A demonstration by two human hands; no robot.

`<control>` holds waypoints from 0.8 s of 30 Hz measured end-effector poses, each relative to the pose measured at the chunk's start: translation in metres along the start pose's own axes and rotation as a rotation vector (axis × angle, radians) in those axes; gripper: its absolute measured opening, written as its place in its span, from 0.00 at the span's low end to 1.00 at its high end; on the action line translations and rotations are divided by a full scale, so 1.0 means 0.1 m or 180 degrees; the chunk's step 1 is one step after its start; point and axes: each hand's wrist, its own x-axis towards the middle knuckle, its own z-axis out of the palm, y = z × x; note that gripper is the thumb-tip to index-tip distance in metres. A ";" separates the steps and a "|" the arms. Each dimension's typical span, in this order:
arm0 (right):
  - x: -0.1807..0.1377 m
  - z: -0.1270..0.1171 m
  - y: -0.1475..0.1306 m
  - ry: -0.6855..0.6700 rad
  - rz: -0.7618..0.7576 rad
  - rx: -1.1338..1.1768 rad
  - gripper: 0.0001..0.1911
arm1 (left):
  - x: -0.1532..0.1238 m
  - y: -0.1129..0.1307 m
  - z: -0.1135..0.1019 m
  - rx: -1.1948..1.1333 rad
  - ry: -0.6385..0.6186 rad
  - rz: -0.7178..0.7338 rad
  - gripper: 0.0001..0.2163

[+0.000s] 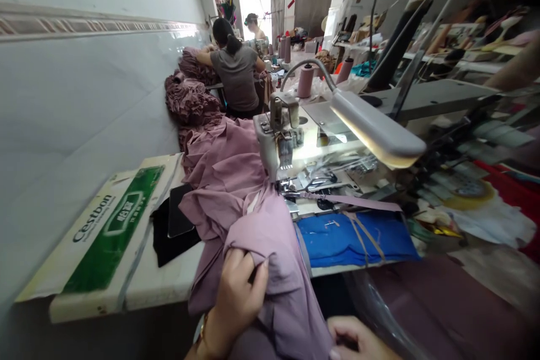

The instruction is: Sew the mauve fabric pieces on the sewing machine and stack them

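My left hand [238,295] is closed on a bunch of mauve fabric [236,191] at the near edge of the sewing table. My right hand [356,340] sits low at the bottom edge, its fingers curled into the same fabric. The cloth runs from my lap up under the needle of the white sewing machine [280,140] and piles up behind it. A mauve strip [354,199] trails right from the presser foot over a blue cloth [354,239].
A flattened green and white carton [105,230] lies at the left against the tiled wall, beside a black cloth [172,230]. A lit lamp [377,129] hangs over the machine. Thread cones [304,80] stand behind. Two other people sit at machines further back [236,70]. Clutter fills the right side.
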 end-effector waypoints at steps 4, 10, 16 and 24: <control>0.11 -0.02 -0.12 -0.0232 -0.0211 0.0084 0.23 | 0.21 -0.06 -0.01 -0.0070 0.0049 -0.0177 0.07; 0.22 -0.04 -0.25 0.0023 -0.0424 0.0269 0.21 | 0.59 -0.13 -0.03 -0.0331 0.0014 -0.0510 0.05; 0.36 0.01 -0.49 0.0376 -0.0617 0.0501 0.22 | 0.90 -0.20 0.03 -0.0551 -0.0020 -0.0746 0.10; 0.58 0.05 -0.78 0.0681 -0.0785 0.0754 0.22 | 1.25 -0.43 0.14 -0.0934 -0.0160 -0.0575 0.27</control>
